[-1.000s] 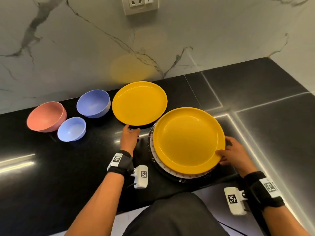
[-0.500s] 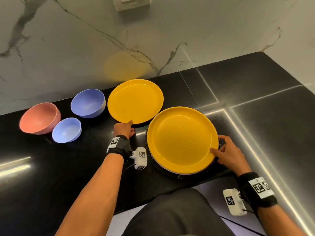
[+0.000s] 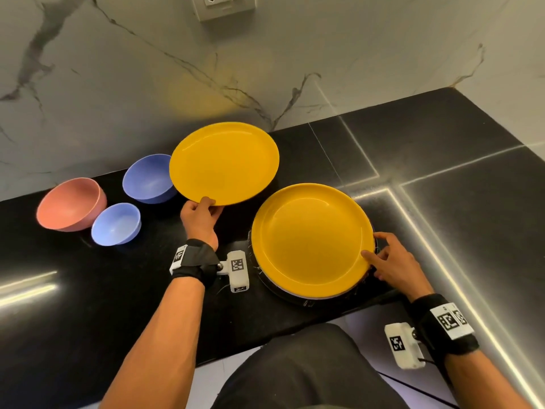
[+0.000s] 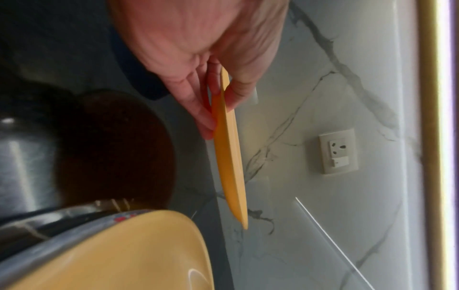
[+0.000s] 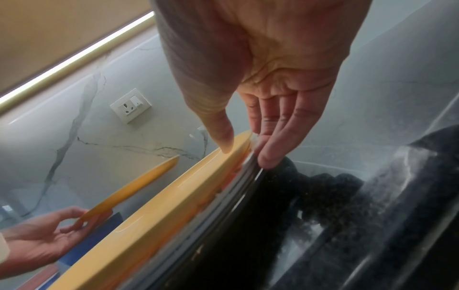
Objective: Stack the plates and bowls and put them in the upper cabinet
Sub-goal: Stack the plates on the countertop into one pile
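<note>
My left hand pinches the near rim of a yellow plate, thumb on top, and holds it above the black counter. The left wrist view shows that plate edge-on between thumb and fingers of my left hand. A second yellow plate tops a stack of plates at front centre. My right hand touches its right rim; in the right wrist view my right hand has its thumb on the rim and straight fingers against the stack's side. Pink bowl, small blue bowl and larger blue bowl stand left.
A marble wall with a white socket rises behind the counter. The counter turns a corner to the right, with bright seams across it. Its front edge runs just below the stack. No cabinet is in view.
My left hand has taken hold of the far yellow plate and lifted it off the counter. The right hand stays at the stack's right rim.
</note>
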`<state>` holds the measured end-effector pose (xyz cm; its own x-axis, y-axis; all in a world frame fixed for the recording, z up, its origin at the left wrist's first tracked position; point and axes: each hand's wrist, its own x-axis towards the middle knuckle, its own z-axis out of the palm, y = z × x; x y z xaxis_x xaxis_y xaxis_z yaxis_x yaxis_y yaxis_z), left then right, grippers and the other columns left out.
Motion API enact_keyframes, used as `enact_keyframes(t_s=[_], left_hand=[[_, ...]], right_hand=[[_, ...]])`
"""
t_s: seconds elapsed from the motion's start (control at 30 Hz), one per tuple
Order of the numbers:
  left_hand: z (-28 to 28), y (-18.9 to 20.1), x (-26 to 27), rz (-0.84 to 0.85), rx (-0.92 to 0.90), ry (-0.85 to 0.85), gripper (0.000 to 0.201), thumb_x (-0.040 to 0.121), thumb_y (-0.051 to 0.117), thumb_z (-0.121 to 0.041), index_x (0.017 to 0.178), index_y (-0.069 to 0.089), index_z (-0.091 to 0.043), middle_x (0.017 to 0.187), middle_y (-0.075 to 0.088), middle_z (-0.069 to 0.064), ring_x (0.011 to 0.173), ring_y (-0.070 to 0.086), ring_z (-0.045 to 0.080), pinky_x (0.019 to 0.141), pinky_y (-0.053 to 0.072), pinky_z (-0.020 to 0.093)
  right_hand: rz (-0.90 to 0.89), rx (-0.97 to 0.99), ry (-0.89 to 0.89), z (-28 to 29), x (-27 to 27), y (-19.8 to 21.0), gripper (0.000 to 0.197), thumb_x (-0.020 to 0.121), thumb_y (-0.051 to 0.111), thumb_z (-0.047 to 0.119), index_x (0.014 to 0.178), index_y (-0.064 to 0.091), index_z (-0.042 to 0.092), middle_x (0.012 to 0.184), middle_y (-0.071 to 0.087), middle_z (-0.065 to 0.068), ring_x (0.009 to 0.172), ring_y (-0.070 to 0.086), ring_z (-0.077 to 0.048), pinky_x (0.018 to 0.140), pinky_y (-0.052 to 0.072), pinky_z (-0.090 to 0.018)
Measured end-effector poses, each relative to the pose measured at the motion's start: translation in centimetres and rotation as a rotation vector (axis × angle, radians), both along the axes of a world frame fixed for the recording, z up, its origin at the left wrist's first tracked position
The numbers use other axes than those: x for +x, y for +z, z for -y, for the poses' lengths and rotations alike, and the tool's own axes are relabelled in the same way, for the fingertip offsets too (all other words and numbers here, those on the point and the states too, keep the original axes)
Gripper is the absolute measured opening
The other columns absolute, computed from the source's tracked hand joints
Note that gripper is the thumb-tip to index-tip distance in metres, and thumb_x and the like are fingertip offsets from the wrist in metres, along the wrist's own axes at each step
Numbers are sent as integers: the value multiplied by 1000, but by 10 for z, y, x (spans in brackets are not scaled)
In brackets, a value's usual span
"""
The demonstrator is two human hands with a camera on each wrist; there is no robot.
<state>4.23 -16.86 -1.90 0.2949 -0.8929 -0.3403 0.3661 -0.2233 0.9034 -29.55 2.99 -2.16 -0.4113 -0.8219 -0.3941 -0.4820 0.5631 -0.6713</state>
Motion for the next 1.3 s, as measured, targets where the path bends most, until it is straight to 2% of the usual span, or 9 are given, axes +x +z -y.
enact_keyframes(t_s=[0.17, 0.37, 0.47, 0.7, 0.87, 0.97, 1.1, 1.17, 1.3], left_hand=[[-28, 32, -7, 3, -104, -182, 13, 87, 56, -1, 84, 57, -14, 85, 65, 9, 82, 66, 21, 75, 58, 29], [-67, 31, -26, 97, -24, -405, 13, 85, 57, -1, 89, 51, -11, 87, 59, 16, 77, 62, 24, 72, 56, 34], [-86, 23, -32, 145, 39, -493, 14, 86, 55, 1, 81, 48, -10, 74, 63, 4, 69, 63, 16, 60, 54, 25], [-112, 6, -32, 246, 167, -647, 11, 86, 58, -1, 95, 55, -8, 101, 67, 23, 97, 67, 32, 80, 59, 36], [-109, 4, -32, 588, 219, -730, 19, 85, 68, -11, 77, 51, -12, 68, 67, 14, 55, 63, 19, 56, 55, 27], [-108, 6, -29, 911, 307, -880, 21, 85, 69, -29, 76, 55, -16, 63, 67, 6, 48, 56, 13, 55, 48, 26], [-110, 8, -26, 1083, 296, -840, 32, 83, 68, -46, 76, 55, -18, 74, 62, 0, 66, 59, 15, 70, 50, 32], [-111, 5, -25, 1059, 265, -714, 36, 80, 71, -48, 95, 55, -20, 95, 60, -1, 85, 60, 17, 81, 51, 37], [-111, -3, -31, 822, 258, -666, 77, 81, 75, -37, 143, 31, -28, 149, 34, 4, 132, 43, 26, 107, 40, 49]], right_hand=[[-113, -98, -3, 3, -5, 5, 46, 90, 61, 44, 132, 45, 32, 85, 64, 3, 77, 66, -17, 73, 52, -39], [-112, -287, 11, 17, -4, 14, 52, 87, 54, 62, 135, 41, 46, 103, 63, 12, 93, 64, -14, 85, 54, -47], [-72, -319, 16, 23, -1, 15, 59, 83, 50, 74, 134, 43, 46, 103, 64, 13, 91, 66, -15, 81, 56, -50], [-201, -192, 56, 15, 5, 5, 56, 85, 70, 32, 137, 50, 25, 119, 56, -3, 100, 60, -21, 89, 49, -39], [-310, -161, 92, 12, 4, -6, 57, 84, 71, 27, 137, 50, 19, 119, 49, -8, 107, 55, -29, 88, 47, -40], [-303, -121, 111, 14, 1, -10, 66, 79, 76, 26, 137, 47, 21, 125, 42, -8, 110, 54, -30, 90, 49, -44], [-223, -98, 73, 14, -4, -13, 78, 75, 81, 26, 140, 38, 26, 133, 38, -10, 118, 50, -34, 97, 47, -51], [-196, -69, 55, 14, -6, -16, 86, 77, 79, 32, 147, 29, 25, 141, 35, -13, 127, 43, -37, 103, 42, -54], [-117, -1, 31, 17, -11, -18, 83, 85, 66, 50, 153, 24, 25, 149, 40, -11, 130, 46, -33, 105, 40, -54]])
